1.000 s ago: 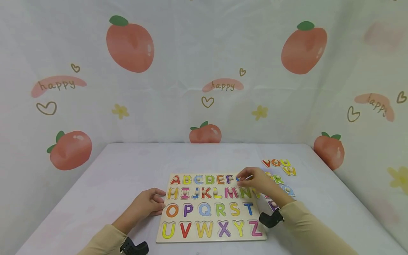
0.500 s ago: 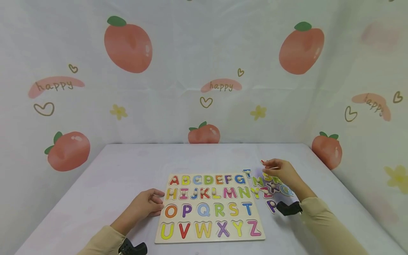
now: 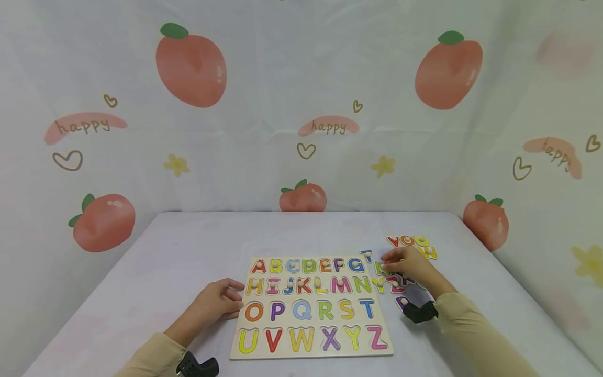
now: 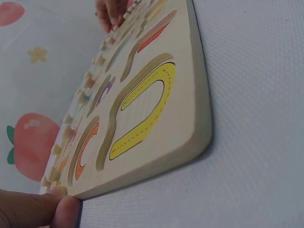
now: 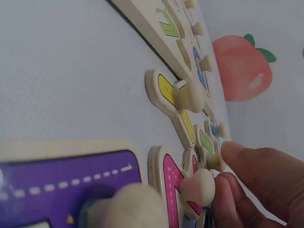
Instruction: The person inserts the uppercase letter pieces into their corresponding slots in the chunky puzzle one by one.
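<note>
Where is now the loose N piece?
In the head view, the green N piece is right of the board, by the right hand, below the blue T piece.

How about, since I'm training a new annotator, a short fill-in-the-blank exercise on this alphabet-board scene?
The bare left hand touches the ____ edge of the pale wooden alphabet board.
The rightmost piece in its top row, a blue wooden letter, is ____.
Beside the board's right edge lies a yellow wooden letter, namely ____.
The bare right hand is at the knob of a wooden piece coloured ____.

Missing words: left; G; Y; green.
</note>
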The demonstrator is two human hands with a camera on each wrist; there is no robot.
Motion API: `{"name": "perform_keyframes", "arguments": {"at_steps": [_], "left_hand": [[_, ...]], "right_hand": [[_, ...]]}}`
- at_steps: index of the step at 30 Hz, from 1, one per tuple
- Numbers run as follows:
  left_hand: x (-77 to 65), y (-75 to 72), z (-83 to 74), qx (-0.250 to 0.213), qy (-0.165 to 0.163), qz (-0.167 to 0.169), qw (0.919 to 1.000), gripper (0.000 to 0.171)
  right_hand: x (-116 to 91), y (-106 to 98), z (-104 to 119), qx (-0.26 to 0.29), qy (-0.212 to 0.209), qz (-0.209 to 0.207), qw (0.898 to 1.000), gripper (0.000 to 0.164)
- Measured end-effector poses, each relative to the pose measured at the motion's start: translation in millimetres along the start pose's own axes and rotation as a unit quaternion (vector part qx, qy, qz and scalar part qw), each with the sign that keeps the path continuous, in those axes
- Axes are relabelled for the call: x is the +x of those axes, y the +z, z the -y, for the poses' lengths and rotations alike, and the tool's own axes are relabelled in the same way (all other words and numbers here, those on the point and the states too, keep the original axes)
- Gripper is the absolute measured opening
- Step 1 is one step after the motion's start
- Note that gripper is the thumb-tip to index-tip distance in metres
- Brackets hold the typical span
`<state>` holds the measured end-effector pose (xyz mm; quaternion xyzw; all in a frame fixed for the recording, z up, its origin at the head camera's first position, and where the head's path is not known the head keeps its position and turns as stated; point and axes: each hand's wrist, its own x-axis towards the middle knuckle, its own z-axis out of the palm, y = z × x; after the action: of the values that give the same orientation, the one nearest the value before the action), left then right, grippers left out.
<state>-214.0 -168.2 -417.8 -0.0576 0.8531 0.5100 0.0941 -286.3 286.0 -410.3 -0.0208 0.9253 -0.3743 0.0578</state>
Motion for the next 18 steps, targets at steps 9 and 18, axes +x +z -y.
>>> {"name": "perform_keyframes", "arguments": {"at_steps": [9,18], "left_hand": [[-0.2,-0.2,0.4,-0.003,-0.002,-0.002,1.0000,0.040],[-1.2,0.0,0.3,-0.006,-0.003,-0.003,1.0000,0.039]], "right_hand": [[8.9,5.2,-2.9,0.004,0.044,0.005,0.999,0.021],[10.6,5.9,-3.1,-0.031,0.033,0.013,0.999,0.016]]}}
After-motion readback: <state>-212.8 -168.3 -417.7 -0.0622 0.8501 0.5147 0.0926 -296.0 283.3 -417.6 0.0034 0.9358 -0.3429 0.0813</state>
